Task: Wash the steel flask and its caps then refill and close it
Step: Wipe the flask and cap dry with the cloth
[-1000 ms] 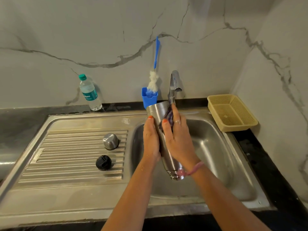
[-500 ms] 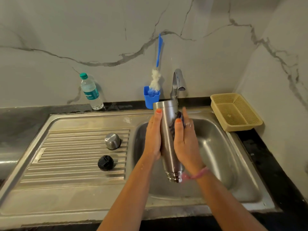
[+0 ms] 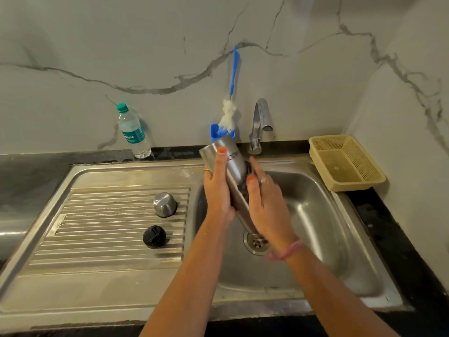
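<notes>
The steel flask (image 3: pixel 230 161) is held over the sink basin (image 3: pixel 315 215), mouth end down toward the drain and base tilted up to the left. My left hand (image 3: pixel 218 190) grips its left side, thumb on the body. My right hand (image 3: pixel 267 205) presses a dark scrubbing cloth (image 3: pixel 246 188) against the flask's right side. Two caps sit on the ribbed drainboard: a steel cap (image 3: pixel 165 204) and a black inner cap (image 3: pixel 154 236) in front of it.
The tap (image 3: pixel 258 125) stands behind the basin, with no water seen running. A blue bottle brush (image 3: pixel 230 103) stands in a blue holder. A plastic water bottle (image 3: pixel 133 132) is at the back left. A beige basket (image 3: pixel 346 161) sits on the right counter.
The flask's base has swung from upright to leaning left. My right hand has slid down along the flask with the cloth.
</notes>
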`<state>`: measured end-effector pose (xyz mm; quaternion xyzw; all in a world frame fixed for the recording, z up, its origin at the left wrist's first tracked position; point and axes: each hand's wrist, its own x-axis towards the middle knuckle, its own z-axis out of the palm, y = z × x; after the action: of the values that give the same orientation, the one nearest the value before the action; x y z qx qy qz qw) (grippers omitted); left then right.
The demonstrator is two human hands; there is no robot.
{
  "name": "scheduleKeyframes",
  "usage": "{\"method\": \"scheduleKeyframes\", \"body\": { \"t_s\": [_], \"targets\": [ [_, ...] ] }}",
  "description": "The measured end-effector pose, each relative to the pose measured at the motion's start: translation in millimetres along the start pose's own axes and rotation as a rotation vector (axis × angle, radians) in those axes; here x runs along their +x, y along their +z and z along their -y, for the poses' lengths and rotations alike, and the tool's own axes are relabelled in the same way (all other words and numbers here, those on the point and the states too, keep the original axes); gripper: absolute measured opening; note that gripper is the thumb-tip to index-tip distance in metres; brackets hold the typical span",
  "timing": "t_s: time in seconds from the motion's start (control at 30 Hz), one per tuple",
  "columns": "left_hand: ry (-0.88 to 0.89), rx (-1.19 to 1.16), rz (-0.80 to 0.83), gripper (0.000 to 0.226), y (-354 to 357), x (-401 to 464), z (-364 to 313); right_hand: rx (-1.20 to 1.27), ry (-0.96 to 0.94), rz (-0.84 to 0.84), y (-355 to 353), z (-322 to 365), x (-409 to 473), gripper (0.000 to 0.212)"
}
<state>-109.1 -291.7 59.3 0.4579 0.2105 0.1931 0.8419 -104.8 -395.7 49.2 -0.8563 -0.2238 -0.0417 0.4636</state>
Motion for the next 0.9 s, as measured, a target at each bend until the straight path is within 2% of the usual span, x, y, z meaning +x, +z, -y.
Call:
{"method": "scheduleKeyframes", "body": {
  "t_s": [0.07,0.13,0.2,0.27,0.4,0.5,0.53,0.63,0.8,0.9],
  "targets": [
    [-0.001,-0.058,-0.074,0.099,-8.3,7.5,-1.4,-0.129,0.013,0.009,1.9,-12.1,-33.8,0.061],
    [-0.017,-0.068,-0.110,0.105,-12.7,11.0,-2.3,-0.159,0.057,0.010,5.0,-19.7,-52.3,0.062],
    [-0.063,-0.079,-0.136,0.113,-12.9,9.2,-0.2,-0.225,0.073,-0.019,5.0,-21.2,-48.6,0.063],
    [-0.091,-0.101,-0.145,0.106,-12.2,8.5,2.0,-0.317,0.040,-0.027,2.8,-8.7,-31.4,0.066],
    [-0.126,-0.086,0.011,0.092,-2.3,-1.6,8.6,-0.366,-0.043,-0.016,-0.3,30.0,14.8,0.066],
    [-0.169,-0.206,0.089,0.070,-1.8,-3.8,6.8,-0.566,-0.191,-0.047,-1.4,39.9,26.1,0.064],
    [-0.172,-0.232,0.084,0.069,-4.1,-1.5,3.2,-0.627,-0.230,-0.024,-1.2,37.2,21.0,0.065],
    [-0.199,-0.242,-0.048,0.096,-8.9,3.5,-11.4,-0.749,-0.273,-0.018,2.2,12.6,-13.2,0.066],
    [-0.283,-0.294,-0.145,0.087,-12.0,-1.2,-23.1,-0.803,-0.357,-0.038,6.1,-32.8,-60.2,0.062],
    [-0.287,-0.292,-0.155,0.089,-12.7,-4.7,-17.5,-0.643,-0.244,-0.016,3.3,-30.8,-56.1,0.065]
  ]
}}
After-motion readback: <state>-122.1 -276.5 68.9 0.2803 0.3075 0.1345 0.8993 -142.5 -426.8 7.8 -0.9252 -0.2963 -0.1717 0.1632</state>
